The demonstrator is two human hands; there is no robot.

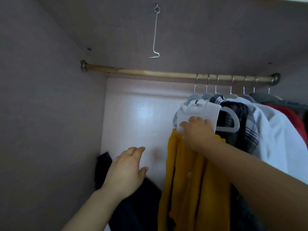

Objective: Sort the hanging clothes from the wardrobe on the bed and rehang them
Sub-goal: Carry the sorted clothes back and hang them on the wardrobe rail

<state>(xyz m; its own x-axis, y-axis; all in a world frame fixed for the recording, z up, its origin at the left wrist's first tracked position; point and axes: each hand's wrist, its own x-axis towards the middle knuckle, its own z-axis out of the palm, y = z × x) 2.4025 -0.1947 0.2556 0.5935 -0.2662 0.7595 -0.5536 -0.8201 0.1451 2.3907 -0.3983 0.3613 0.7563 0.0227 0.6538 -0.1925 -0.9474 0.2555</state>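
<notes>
Nearest the camera, the left hand [128, 167] hangs open, fingers straight and close together, holding nothing. It hovers above a dark garment [143, 205] slumped in the wardrobe's lower left corner. Further in, the right hand [198, 134] lies on the front hanging pieces. Its fingertips rest on a white garment [198, 110], and the palm covers the top of a yellow buttoned garment [183, 197] beneath. Whether it pinches the cloth or only presses on it cannot be told, since the thumb is hidden. Behind these come a plaid shirt [241, 135] on a grey hanger [236, 121], a white shirt [275, 134] and a red garment [290, 114]. All of them crowd the right end of the wooden rod [150, 73].

A pull on the cloth rather than on a hanger could slide the yellow garment off and drop it onto the dark heap. The tightly packed hooks might also snag a neighbour and drag it along.

The yellow piece's hanger is covered by hand and white cloth. The bed is out of view, the rightmost clothes are cut off, and the dark garment is too shadowed to identify.
</notes>
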